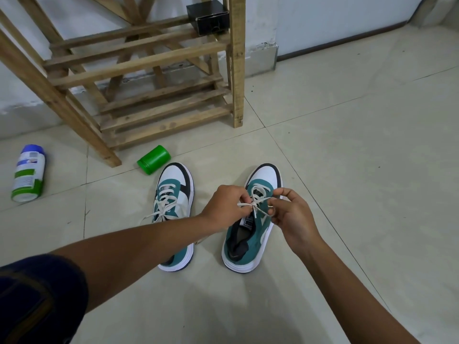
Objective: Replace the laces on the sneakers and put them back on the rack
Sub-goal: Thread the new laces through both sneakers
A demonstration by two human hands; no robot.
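White laces run through both sneakers, which sit side by side on the tiled floor (pixel 347 170), a little apart from each other, in front of the wooden rack (pixel 149 115).

The left sneaker (pixel 173 194) looks done. Its lace (pixel 166 202) is threaded all the way up and seems tied in a bow, with loose ends hanging over the side. A forearm crosses over its heel part.

The right sneaker (pixel 250 232) is almost done. Its lace (pixel 255 202) goes through the holes, and the knot is being made now. The left hand (pixel 226 207) pinches 1 part of the lace with curled fingers. The right hand (pixel 290 214) pinches the other part the same way. The lace is pulled tight between the 2 hands, with a small knot in the middle, just above the tongue.

So I think most of the lacing job is finished. What is left is to finish this bow and then lift both shoes onto the rack. The slats I can see on the rack have no shoes on them, only a black box (pixel 208 18) higher up.

Both sneakers are long from heel to toe. The toes point away from the person, toward the rack, and the heels are near the person. The right one leans its toe a bit to the right.

A green cup (pixel 154 160) lies on its side just beside the left sneaker's toe. A white bottle (pixel 28 173) lies farther left.
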